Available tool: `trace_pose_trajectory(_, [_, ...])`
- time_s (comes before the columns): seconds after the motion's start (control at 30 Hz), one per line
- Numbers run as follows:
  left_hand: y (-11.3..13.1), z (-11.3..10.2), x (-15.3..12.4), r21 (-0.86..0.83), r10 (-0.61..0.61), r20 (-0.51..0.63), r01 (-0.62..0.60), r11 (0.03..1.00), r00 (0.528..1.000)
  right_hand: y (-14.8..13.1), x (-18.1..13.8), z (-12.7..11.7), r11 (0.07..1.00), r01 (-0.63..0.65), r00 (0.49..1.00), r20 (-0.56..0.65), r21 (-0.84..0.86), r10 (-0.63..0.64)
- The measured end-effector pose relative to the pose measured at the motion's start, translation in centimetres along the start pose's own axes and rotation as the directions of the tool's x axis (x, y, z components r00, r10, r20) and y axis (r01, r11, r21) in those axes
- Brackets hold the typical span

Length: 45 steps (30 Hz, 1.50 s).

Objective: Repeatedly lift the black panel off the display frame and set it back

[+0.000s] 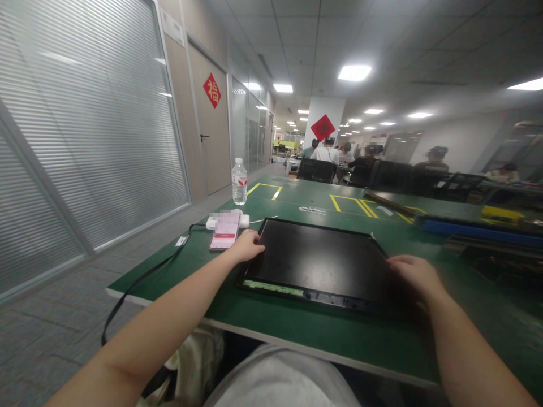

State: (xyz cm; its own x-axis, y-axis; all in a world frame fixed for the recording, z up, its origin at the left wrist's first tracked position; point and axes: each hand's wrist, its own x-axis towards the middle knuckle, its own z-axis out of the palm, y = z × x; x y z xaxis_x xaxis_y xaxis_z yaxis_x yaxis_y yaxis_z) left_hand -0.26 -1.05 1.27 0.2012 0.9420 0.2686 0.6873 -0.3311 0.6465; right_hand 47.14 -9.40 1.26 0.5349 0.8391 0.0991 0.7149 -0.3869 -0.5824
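Observation:
A flat black LCD screen panel (320,257) lies in front of me with its dark face up. Along its near edge runs a strip that is green on the left part (274,288) and black further right. My left hand (245,246) grips the panel's left edge, thumb on top. At the opposite side, my right hand (418,276) pinches the right edge, with the fingers partly hidden under it. Just beyond my left hand lies a phone (225,230) with a lit screen, against a white power strip (245,220).
A water bottle (239,183) stands at the green table's (190,282) far left. A black cable (144,275) hangs over the left edge. Yellow tape (339,203) marks the far side. Blue (462,228) and yellow (503,215) items lie at right. People sit beyond.

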Motion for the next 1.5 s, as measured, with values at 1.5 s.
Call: trace_pose_trajectory(1.5, [-0.3, 0.7, -0.4, 0.153, -0.081, 0.112, 0.064, 0.986, 0.990, 0.5, 0.4, 0.5, 0.997, 0.021, 0.998, -0.055, -0.076, -0.025])
